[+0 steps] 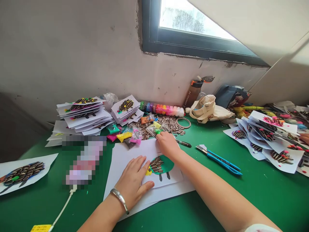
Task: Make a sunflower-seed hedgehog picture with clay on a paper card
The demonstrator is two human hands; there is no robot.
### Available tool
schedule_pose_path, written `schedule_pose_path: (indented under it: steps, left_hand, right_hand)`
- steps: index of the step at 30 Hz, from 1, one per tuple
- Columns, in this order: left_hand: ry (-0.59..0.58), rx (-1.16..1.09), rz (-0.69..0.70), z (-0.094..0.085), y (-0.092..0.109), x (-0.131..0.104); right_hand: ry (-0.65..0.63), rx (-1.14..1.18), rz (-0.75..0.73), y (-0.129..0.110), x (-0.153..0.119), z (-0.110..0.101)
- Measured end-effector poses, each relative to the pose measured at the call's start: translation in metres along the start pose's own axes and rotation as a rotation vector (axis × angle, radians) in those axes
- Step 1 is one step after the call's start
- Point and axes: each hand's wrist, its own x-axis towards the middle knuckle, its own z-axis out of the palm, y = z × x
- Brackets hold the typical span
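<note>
My left hand point(134, 180) lies flat with fingers spread on a white sheet of paper point(169, 183), a silver bracelet on its wrist. Beside its fingertips is a clay animal picture with a green clay body point(168, 163), a yellow head and black legs. Striped sunflower seeds point(156, 165) cover the head-side part of the body. My right hand point(167, 145) reaches past the sheet's far edge, its fingers closed at a small lump of green clay point(158, 131). Its fingertips are partly hidden. Loose sunflower seeds point(169, 124) and colored clay packets point(124, 136) lie around it.
Stacks of seed pictures stand at the left point(84, 120) and right point(267, 138). A blue utility knife point(219, 160), black pen point(183, 143) and tape ring point(183, 123) lie to the right. Clay tubs point(164, 109), a bottle point(193, 93) and a cloth bag point(205, 109) line the wall.
</note>
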Motion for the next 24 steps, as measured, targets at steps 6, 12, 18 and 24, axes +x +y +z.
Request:
schedule_pose_path:
  steps: [6,12,18,24]
  left_hand:
    - [-0.042,0.007,-0.013,-0.004,0.003,0.003]
    - [-0.036,0.015,-0.005,-0.006,0.004,0.003]
    - [-0.038,0.027,0.003,-0.003,0.001,0.002]
    - [-0.025,0.024,0.017,-0.002,0.0,0.002]
  right_hand:
    - [0.062,0.039,0.005,0.013,-0.012,-0.023]
    - [0.191,0.649,0.087,0.016,-0.072,-0.045]
    - [0.068,0.816,0.121,-0.004,-0.104,-0.033]
    - [0.049,0.794,0.038,-0.007,-0.1,-0.029]
